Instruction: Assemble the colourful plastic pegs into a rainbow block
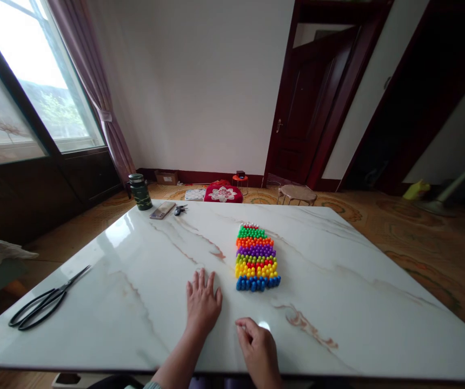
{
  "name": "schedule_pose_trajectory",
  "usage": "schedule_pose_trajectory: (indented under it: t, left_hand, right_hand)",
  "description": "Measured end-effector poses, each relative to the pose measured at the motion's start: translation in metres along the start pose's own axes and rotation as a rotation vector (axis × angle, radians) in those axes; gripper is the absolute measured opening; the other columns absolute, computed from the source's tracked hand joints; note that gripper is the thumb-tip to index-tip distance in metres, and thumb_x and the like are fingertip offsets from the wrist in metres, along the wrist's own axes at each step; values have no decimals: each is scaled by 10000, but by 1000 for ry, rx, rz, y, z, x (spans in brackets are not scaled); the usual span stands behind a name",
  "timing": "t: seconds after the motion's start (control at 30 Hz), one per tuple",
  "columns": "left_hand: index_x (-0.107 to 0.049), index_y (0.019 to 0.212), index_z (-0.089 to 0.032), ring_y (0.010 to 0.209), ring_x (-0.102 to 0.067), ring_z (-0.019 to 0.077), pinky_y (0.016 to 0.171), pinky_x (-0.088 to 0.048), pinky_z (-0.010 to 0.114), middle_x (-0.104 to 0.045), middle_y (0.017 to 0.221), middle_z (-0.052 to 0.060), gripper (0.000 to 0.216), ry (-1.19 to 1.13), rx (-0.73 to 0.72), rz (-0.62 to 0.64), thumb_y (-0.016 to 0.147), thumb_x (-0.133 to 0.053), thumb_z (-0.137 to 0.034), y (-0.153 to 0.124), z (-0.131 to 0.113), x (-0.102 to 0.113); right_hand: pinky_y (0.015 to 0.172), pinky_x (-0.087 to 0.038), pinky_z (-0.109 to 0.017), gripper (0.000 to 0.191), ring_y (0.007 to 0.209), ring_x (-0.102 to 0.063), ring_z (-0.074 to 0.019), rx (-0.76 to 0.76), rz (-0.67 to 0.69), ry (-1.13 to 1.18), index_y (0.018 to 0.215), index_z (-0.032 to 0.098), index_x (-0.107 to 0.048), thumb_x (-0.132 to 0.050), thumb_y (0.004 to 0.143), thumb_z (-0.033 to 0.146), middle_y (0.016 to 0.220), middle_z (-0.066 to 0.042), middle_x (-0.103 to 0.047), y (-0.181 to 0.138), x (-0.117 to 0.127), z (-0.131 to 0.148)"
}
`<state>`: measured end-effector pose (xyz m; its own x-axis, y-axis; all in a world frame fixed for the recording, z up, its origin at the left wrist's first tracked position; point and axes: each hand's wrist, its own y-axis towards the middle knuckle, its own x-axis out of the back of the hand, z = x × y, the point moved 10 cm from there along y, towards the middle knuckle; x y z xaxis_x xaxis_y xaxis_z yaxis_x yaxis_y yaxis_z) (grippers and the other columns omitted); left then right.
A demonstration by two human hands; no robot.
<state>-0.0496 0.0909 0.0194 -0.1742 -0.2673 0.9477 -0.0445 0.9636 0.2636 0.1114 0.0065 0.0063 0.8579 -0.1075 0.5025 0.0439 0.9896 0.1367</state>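
Note:
My left hand [203, 302] lies flat on the white marble table [135, 281], fingers stretched out, holding nothing. My right hand [259, 348] rests near the table's front edge with its fingers curled inward; nothing shows in them. Just beyond both hands sits a block of small coloured balls [256, 257] in rows: white, green, orange, purple, olive, red, yellow and blue. The blue row is nearest my hands. Neither hand touches the balls.
Black scissors [44, 302] lie at the table's left front. A green camouflage bottle [140, 191], a phone [162, 210] and keys [179, 209] sit at the far left corner. Beyond the table are a red cushion [223, 193], a small stool [297, 193] and a dark door [309, 108].

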Motion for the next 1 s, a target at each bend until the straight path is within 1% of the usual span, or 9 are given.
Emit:
schedule_pose_trajectory:
  t: [0.13, 0.2, 0.27, 0.4, 0.53, 0.63, 0.8, 0.9, 1.0]
  left_hand:
    - [-488, 1400, -183, 1417, -276, 325, 1136, -204, 520, -350, 1520, 157, 506, 22, -12, -17, 914, -424, -307, -1, 0, 0]
    - [-464, 1417, -179, 1419, -271, 329, 1140, -195, 521, -328, 1528, 162, 510, 42, -20, -14, 928, -408, -311, -1, -1, -2]
    - [-438, 1432, -177, 1420, -262, 342, 1138, -194, 531, -309, 1532, 169, 515, 49, -23, 4, 941, -391, -327, -2, -1, -5]
    - [-410, 1445, -193, 1427, -235, 354, 1133, -207, 534, -286, 1538, 169, 526, 48, -54, 66, 947, -386, -359, -15, -1, -8]
    - [-367, 1464, -234, 1438, -209, 328, 1145, -200, 511, -252, 1553, 133, 555, 73, -88, 128, 938, -396, -407, -41, 1, -9]
    - [-350, 1471, -241, 1443, -195, 316, 1153, -192, 500, -225, 1562, 120, 562, 68, -112, 157, 941, -371, -427, -63, 2, -5]
    - [-350, 1474, -225, 1449, -182, 301, 1161, -177, 487, -217, 1566, 109, 552, 38, -117, 166, 942, -357, -373, -91, 2, 7]
    - [-356, 1473, -214, 1450, -183, 297, 1163, -170, 485, -222, 1566, 107, 552, 11, -114, 176, 941, -355, -360, -101, 2, 13]
    - [-358, 1473, -215, 1454, -173, 294, 1166, -161, 483, -214, 1569, 97, 554, -16, -108, 207, 940, -352, -366, -111, 3, 15]
  right_hand:
    - [649, -381, -238, 290, 693, -649, -173, 172, 26, -363, 915, 222, -697, -411, 889, 177, 752, -56, -708, -7, -10, 15]
    - [658, -370, -234, 298, 728, -657, -170, 205, 31, -470, 934, 218, -678, -397, 881, 133, 778, -52, -715, -8, -13, 21]
    - [657, -364, -235, 293, 739, -659, -166, 205, 30, -524, 952, 214, -664, -394, 883, 122, 789, -45, -718, -9, -14, 25]
    - [671, -368, -232, 274, 762, -662, -157, 184, 34, -566, 986, 225, -650, -416, 882, 128, 828, -25, -723, -9, -13, 26]
    - [727, -392, -226, 268, 836, -655, -153, 208, 32, -549, 1012, 242, -640, -434, 880, 133, 894, -5, -721, -12, -12, 26]
    - [798, -405, -228, 277, 904, -633, -153, 249, 7, -501, 1001, 243, -641, -439, 864, 111, 948, -1, -708, -19, -9, 30]
    - [912, -400, -264, 322, 1004, -576, -182, 280, -26, -488, 1020, 235, -659, -447, 828, 88, 1024, -24, -671, -37, -4, 35]
    - [929, -402, -286, 342, 1014, -562, -195, 263, -12, -516, 1060, 235, -666, -451, 828, 105, 1044, -38, -660, -43, -2, 34]
    - [906, -417, -285, 350, 993, -566, -195, 240, 25, -521, 1080, 229, -671, -462, 821, 122, 1049, -50, -656, -45, -3, 31]
